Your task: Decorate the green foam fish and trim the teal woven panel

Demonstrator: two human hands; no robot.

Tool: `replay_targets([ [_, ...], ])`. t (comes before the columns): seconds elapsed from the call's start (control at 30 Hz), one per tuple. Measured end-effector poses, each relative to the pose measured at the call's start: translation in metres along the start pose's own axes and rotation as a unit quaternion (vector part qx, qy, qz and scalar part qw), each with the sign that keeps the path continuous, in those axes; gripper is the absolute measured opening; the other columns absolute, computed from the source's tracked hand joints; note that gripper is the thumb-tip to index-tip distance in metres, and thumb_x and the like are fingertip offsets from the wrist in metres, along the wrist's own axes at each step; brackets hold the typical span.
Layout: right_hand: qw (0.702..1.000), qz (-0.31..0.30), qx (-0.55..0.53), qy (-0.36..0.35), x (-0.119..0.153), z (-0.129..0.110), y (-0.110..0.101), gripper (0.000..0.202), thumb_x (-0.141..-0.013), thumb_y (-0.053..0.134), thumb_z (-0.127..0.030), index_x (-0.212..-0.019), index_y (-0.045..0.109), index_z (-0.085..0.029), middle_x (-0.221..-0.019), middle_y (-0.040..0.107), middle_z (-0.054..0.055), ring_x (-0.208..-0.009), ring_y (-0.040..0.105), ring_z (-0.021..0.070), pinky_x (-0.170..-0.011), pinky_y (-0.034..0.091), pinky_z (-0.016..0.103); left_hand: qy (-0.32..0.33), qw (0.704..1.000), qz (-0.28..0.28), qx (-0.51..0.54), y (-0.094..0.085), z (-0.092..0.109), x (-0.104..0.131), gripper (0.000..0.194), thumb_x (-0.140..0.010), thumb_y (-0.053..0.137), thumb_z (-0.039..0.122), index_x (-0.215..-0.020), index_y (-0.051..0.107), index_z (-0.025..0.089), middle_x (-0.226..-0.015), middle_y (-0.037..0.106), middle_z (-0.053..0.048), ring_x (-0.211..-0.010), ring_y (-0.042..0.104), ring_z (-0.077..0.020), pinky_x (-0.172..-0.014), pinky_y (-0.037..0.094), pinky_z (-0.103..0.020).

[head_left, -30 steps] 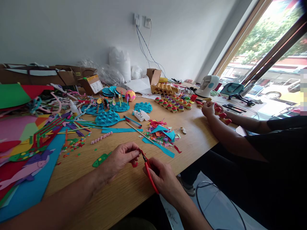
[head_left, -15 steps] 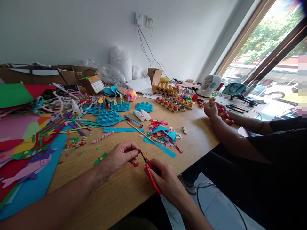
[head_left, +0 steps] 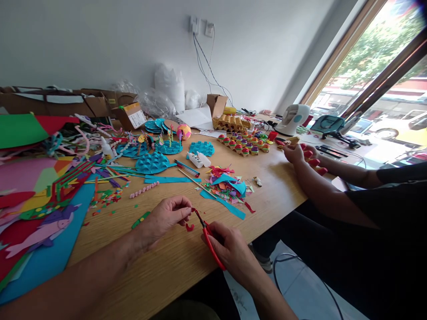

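Observation:
My right hand [head_left: 228, 249] is closed around a pair of pliers with long red handles [head_left: 213, 250] and narrow dark jaws. The jaws point up and left, towards the fingertips of my left hand [head_left: 170, 218]. Thumb and fingers of that hand pinch a thin red strip [head_left: 195, 210], which meets the plier tips. Just below the left fingers shows a small curled red piece [head_left: 190, 227]; whether it joins the strip I cannot tell. Beside my left wrist a green cut-out with yellow dots [head_left: 140, 220] lies on the wooden table [head_left: 167, 275].
Paper scraps [head_left: 230, 184], a wooden stick [head_left: 196, 183], a pink twisted piece [head_left: 144, 190] and glue bottles [head_left: 199, 160] lie beyond my hands. Blue egg-tray pieces [head_left: 152, 163] stand farther back. At right, another person's hands [head_left: 295, 155] hold a red bumpy strip [head_left: 312, 161].
The view has shifted very slightly. Both my hands keep nearly the same pose, with the plier tips still at the red strip.

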State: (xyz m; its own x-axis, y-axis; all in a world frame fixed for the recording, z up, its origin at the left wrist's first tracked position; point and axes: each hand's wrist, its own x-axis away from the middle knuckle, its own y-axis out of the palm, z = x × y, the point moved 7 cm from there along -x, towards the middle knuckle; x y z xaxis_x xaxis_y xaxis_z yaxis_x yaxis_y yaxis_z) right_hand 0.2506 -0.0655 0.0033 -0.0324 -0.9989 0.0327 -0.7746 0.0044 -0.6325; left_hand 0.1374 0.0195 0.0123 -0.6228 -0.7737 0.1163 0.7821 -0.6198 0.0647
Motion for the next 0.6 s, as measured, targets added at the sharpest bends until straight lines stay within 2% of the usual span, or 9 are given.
replay_targets([
  [0.17,1.000,0.002,-0.018,0.005,-0.0004,0.0016,0.0008,0.028,-0.085,0.042,-0.036,-0.068,0.050,-0.015,-0.057,0.038,-0.005,-0.053,0.031,0.0077,-0.047,0.024,0.020,-0.015,1.000,0.009,0.023,-0.0015,-0.0024,0.0022,0.013,-0.070,0.059,0.027,-0.071,0.055,0.015,-0.066,0.052,0.002,-0.061,0.048,-0.0095,-0.058,0.040,-0.022],
  [0.33,1.000,0.005,-0.022,0.005,-0.0012,0.0011,-0.0001,0.028,-0.084,0.042,-0.036,-0.068,0.051,-0.015,-0.057,0.038,-0.005,-0.053,0.032,0.0078,-0.047,0.024,0.020,-0.031,0.999,-0.013,0.040,0.0045,-0.0074,0.0038,0.013,-0.071,0.059,0.027,-0.074,0.055,0.015,-0.068,0.052,0.003,-0.060,0.051,-0.0092,-0.059,0.041,-0.023],
  [0.6,1.000,0.000,-0.020,0.009,0.0009,0.0014,0.0009,0.028,-0.085,0.042,-0.036,-0.068,0.050,-0.015,-0.056,0.037,-0.005,-0.053,0.031,0.0076,-0.046,0.023,0.020,-0.019,0.999,-0.011,0.031,0.0062,-0.0042,0.0014,0.013,-0.070,0.060,0.026,-0.068,0.055,0.014,-0.065,0.051,0.003,-0.057,0.050,-0.0084,-0.057,0.039,-0.023],
])
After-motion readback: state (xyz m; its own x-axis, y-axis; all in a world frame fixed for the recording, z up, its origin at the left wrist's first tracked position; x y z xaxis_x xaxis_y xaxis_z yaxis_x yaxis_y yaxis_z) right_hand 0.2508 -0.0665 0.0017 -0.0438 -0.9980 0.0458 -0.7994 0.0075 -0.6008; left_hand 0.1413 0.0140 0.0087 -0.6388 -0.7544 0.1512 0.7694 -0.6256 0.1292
